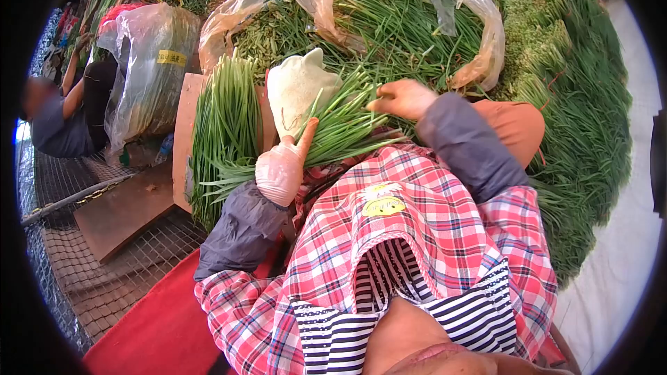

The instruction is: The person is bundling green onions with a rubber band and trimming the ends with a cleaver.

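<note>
One chive bundle [342, 123] between both hands [281, 171]

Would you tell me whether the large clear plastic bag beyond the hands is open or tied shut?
Open: the plastic bag has its rim rolled back, and the green stalks inside lie exposed.

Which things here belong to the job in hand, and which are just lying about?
In use: gloved left hand, bare right hand, bundle of long green stalks between them.
Lying about: clear plastic bag with yellow label, red mat, flat brown board.
</note>
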A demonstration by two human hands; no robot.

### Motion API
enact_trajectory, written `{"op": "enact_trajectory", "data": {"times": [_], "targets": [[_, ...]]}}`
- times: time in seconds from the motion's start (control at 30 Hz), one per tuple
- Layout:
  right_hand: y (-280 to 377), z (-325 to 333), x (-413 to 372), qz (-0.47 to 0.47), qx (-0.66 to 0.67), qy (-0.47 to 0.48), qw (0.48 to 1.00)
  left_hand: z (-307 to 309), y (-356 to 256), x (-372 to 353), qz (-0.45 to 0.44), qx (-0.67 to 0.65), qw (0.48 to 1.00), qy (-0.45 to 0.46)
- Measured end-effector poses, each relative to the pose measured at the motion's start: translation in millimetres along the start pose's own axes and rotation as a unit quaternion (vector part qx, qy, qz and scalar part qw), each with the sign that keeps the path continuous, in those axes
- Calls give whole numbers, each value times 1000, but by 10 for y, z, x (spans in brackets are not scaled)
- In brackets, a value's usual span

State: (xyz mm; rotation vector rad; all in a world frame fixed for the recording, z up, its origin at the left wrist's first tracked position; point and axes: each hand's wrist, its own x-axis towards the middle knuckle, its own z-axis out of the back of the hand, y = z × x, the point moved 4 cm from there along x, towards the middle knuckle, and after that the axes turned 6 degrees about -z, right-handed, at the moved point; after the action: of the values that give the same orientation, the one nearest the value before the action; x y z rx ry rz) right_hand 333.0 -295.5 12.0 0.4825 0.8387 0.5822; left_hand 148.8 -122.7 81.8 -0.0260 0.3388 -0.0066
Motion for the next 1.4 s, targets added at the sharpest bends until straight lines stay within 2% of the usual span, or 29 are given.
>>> {"op": "enact_trajectory", "data": {"times": [0.03,0.1,0.2,0.23,0.27,0.3,0.33,0.43,0.5,0.57,0.63,0.7,0.8,0.9,1.0,1.03,1.07,1.23,1.3,1.33,1.37,1.4], "targets": [[177,-96,-5,-38,-43,28,998,8,-2,3,0,4,1000,2],[113,-350,123,-7,-38,-43,998,6,-15,-4,2,13,1000,6],[-140,-248,250,-54,-111,-104,987,-17,-3,-46,4,13,1000,5],[-408,-128,290,-45,-138,-163,976,-10,17,-52,7,11,1000,7],[-685,-9,318,-115,-181,-123,969,0,35,-60,12,7,1000,6],[-1167,-107,444,-147,-342,19,928,-7,44,-82,18,3,1000,9],[-1570,-243,517,-171,-486,161,842,-20,46,-90,18,17,1000,5],[-1230,164,138,-79,-393,-38,915,-70,34,-57,18,34,999,1],[-607,439,41,-97,-135,-114,979,-69,43,-55,17,21,1000,16],[-74,317,-79,-84,108,-23,990,-66,36,-53,13,30,999,13],[370,122,-115,-1,-50,0,999,-44,13,-27,5,38,999,6],[675,-110,-83,-8,-161,65,985,-24,-22,-24,-3,40,999,0],[704,-434,2,77,-117,15,990,-14,-45,-28,-17,68,997,-29],[654,-286,-52,68,-167,-33,983,-27,-56,-35,-25,60,998,-25],[46,-233,147,5,-353,-83,932,-74,-1,-54,-37,52,996,-61],[-344,-159,189,25,-376,-94,921,-77,31,-78,-33,51,996,-69],[-711,-41,220,-71,-439,6,895,-83,58,-108,-27,51,995,-77],[-645,659,58,-26,-217,-37,975,-136,66,-116,-24,39,997,-60],[86,616,47,123,-42,14,991,-46,12,-34,-62,9,996,-63],[409,495,48,216,17,26,976,31,-14,0,-81,-4,995,-64],[591,289,117,272,30,35,961,146,-37,14,-88,-13,994,-57],[788,119,107,257,-22,104,961,289,-59,19,-94,-21,994,-49]]}}
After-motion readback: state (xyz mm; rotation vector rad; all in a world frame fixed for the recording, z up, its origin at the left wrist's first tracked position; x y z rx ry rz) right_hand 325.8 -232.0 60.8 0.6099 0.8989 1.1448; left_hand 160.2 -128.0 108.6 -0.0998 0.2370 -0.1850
